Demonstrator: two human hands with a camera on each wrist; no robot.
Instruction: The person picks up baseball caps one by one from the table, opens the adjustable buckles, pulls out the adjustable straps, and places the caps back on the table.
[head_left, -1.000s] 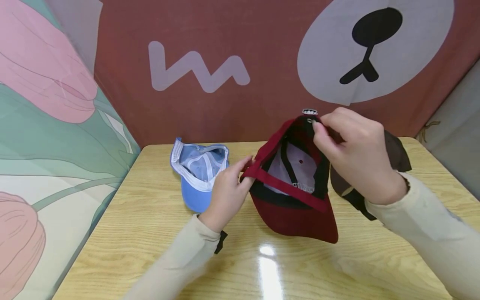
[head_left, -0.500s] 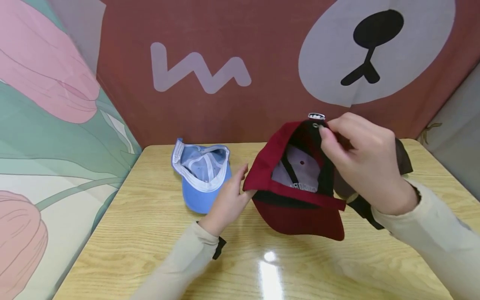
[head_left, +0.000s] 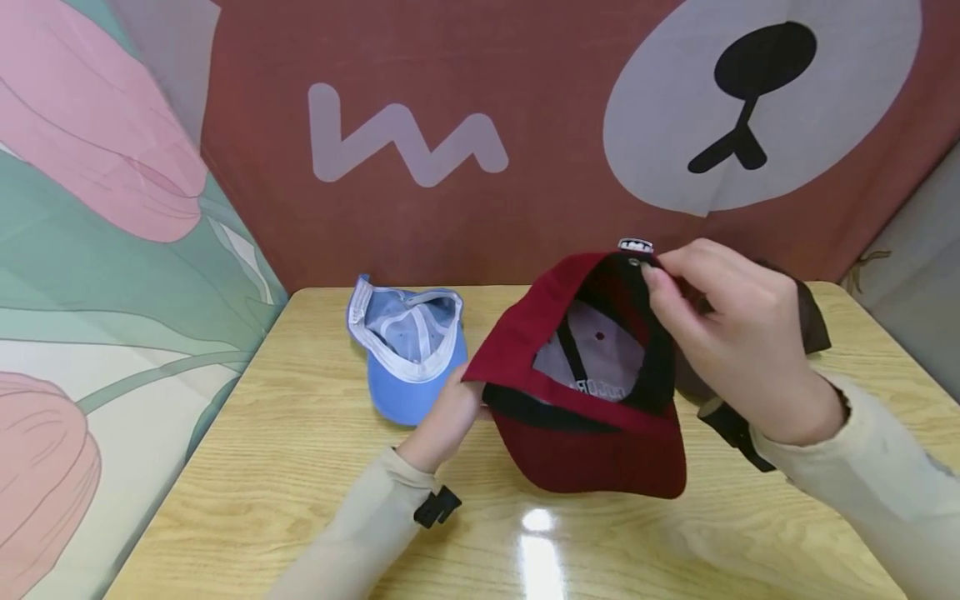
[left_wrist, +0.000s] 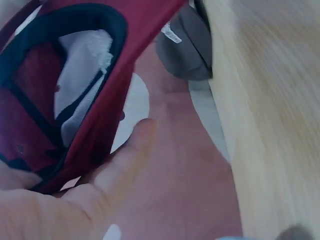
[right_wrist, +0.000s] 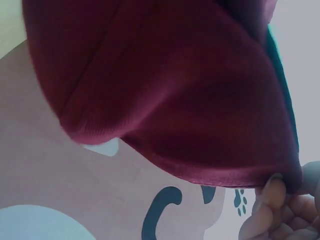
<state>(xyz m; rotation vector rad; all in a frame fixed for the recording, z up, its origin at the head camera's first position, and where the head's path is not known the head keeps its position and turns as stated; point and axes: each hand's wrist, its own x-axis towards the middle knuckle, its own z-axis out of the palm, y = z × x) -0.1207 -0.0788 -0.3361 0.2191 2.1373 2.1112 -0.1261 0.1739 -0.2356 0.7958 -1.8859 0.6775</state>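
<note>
A dark red baseball cap [head_left: 600, 458] is held tilted over the table, its black-lined inside facing me and its brim low. At its left edge my left hand [head_left: 442, 417] grips the band, with most fingers hidden by the cloth. The left wrist view has one straight finger [left_wrist: 135, 145] outside the cap and part of the hand within its opening. My right hand [head_left: 742, 342] pinches the cap's upper right edge between thumb and fingers, beside a small metal buckle [head_left: 636, 245]. In the right wrist view, curled fingertips hold a corner of the red cloth [right_wrist: 165, 100].
A light blue cap [head_left: 405, 404] lies upturned on the wooden table [head_left: 247, 483], left of the red one. Behind my right hand sits a dark brown cap [head_left: 813, 321], mostly covered. A brown printed cloth [head_left: 450, 217] hangs at the table's back.
The red cap's left edge has swung left and its front band has widened into view. My left hand has slipped further behind the cloth. The right hand has shifted slightly right and down, still pinching.
</note>
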